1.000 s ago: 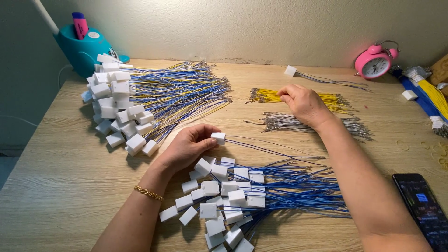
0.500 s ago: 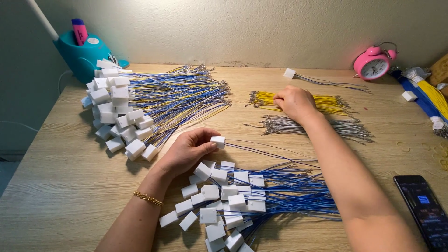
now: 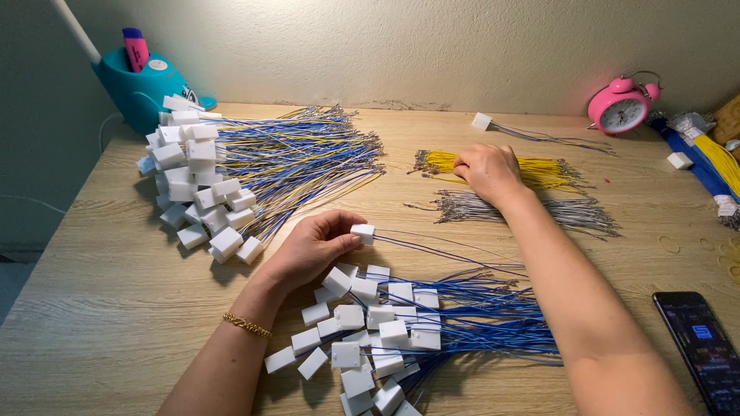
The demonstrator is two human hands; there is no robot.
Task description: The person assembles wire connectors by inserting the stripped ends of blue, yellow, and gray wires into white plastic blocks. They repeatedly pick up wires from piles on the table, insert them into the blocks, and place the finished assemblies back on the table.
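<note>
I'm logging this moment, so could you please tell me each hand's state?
Left hand: pinching a white connector.
Right hand: resting on the yellow wires; grip cannot be told.

- White connector (image 3: pixel 363 233), blue wires, in the left hand (image 3: pixel 312 248), centre frame.
- Yellow wire bundle (image 3: pixel 539 171) under the right hand (image 3: pixel 487 169), upper right.
- Grey wire bundle (image 3: pixel 570 212) just below.
- Pink alarm clock (image 3: pixel 621 107), upper right.
- Teal pen holder (image 3: pixel 146 88), upper left.
- Light wood-grain table (image 3: pixel 100 308).
- Gold bracelet (image 3: pixel 247 325), lower centre.
</note>
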